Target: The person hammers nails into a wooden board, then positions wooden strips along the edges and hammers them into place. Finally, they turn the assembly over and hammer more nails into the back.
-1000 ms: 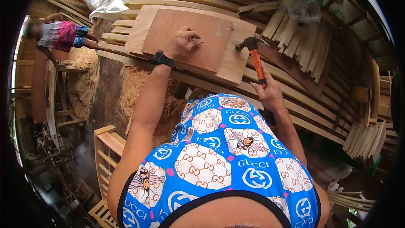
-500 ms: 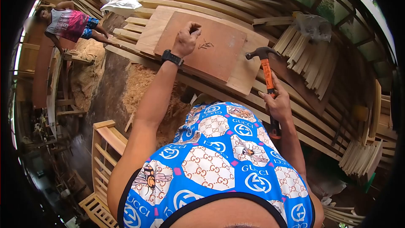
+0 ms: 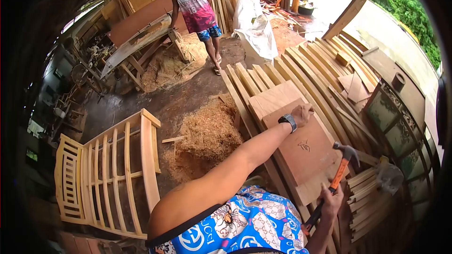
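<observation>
Several small dark nails (image 3: pixel 303 146), by the look of them, lie in a loose cluster near the middle of the reddish-brown plywood panel (image 3: pixel 318 162), and nothing covers them now! Half a second ago the left hand (image 3: pixel 301 114) is just beside them; now it's away at the panel's far end, fingers curled, and whether it pinches a nail or touches the wood I can't tell from here. Over to the right hand (image 3: pixel 333 197): fingers wrapped firmly round the claw hammer (image 3: pixel 340 174), head up, by the panel's near corner, so no blow is landing and the work looks paused, nails waiting in easy reach. Beneath the panel sits a paler plywood sheet (image 3: pixel 278 95), and that rests across long planks (image 3: pixel 289 68). Just beyond the hammer, a stack of short slats (image 3: pixel 369 202) and a clear plastic bag (image 3: pixel 388 178). And the view swings round too, bringing up a slatted wooden bed frame (image 3: pixel 151 174) on the left, a heap of shavings (image 3: pixel 202 136) between, and farther off a co-worker (image 3: pixel 195 9) standing beside a workbench (image 3: pixel 134 47).
</observation>
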Demonstrator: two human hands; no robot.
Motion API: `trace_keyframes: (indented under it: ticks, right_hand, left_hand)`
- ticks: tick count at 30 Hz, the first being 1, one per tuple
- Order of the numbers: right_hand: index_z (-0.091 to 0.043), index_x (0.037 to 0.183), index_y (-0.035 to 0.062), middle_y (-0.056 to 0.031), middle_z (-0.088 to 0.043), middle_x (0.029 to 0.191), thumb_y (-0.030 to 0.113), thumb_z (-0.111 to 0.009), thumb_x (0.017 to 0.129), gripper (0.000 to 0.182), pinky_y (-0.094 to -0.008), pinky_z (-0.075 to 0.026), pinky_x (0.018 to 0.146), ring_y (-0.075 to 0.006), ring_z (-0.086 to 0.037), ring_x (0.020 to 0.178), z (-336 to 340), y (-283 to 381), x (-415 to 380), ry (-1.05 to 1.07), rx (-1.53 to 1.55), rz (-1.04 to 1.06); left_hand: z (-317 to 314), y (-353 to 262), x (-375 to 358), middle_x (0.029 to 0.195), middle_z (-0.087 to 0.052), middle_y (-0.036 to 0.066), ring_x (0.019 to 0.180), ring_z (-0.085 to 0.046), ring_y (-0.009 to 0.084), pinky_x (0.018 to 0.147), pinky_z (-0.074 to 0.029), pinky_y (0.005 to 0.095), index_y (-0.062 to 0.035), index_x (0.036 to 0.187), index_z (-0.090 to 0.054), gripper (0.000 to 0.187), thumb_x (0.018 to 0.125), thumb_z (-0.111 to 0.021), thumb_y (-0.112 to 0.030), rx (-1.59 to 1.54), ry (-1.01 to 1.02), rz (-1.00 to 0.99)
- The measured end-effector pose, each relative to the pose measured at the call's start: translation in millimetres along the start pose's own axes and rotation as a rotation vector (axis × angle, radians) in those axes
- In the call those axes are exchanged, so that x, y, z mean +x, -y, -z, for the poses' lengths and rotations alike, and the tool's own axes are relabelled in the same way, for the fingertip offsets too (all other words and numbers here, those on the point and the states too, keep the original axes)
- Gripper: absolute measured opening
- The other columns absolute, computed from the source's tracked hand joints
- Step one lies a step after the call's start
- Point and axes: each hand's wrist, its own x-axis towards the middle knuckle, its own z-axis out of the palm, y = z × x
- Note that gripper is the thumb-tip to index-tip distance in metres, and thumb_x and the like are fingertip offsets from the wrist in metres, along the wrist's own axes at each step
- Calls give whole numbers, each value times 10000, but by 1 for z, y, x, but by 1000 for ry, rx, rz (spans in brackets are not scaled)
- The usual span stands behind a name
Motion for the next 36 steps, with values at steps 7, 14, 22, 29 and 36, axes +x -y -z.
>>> trace_keyframes:
  ticks: [7,14,22,29,36]
  right_hand:
    - [-532,1260,-57,-11,-541,616,100,-750,915,437,-247,-393,379,-110,-511,403,-12,-25,-4,45,8,-124]
    - [-528,1247,-23,-11,-528,623,115,-741,939,399,-256,-401,358,-112,-496,390,-4,-40,8,24,44,-135]
    - [-531,1245,-23,-15,-530,629,135,-752,946,404,-254,-408,363,-110,-500,399,-4,-53,12,6,81,-146]
    - [-526,1283,-34,-22,-529,640,120,-735,948,424,-251,-409,378,-112,-504,414,-2,-53,14,15,75,-178]
    - [-514,1304,-53,-34,-539,656,72,-717,945,431,-255,-435,398,-117,-505,433,-2,-50,13,14,119,-209]
  left_hand:
    - [12,-18,13,985,-741,229,984,-716,405,856,-548,489,-60,1066,-665,234,977,-609,-269,137,85,108]
    - [6,-11,11,979,-746,218,973,-715,403,861,-544,491,-67,1075,-669,258,953,-618,-289,46,32,155]
    - [4,-10,12,993,-749,208,985,-712,401,868,-548,490,-70,1071,-672,273,934,-620,-300,23,29,173]
    - [9,-19,11,1002,-751,218,995,-713,410,893,-555,489,-72,1072,-687,270,926,-616,-288,34,38,178]
    - [7,-12,11,1011,-756,208,988,-722,395,897,-560,484,-76,1077,-698,265,928,-625,-283,42,32,154]
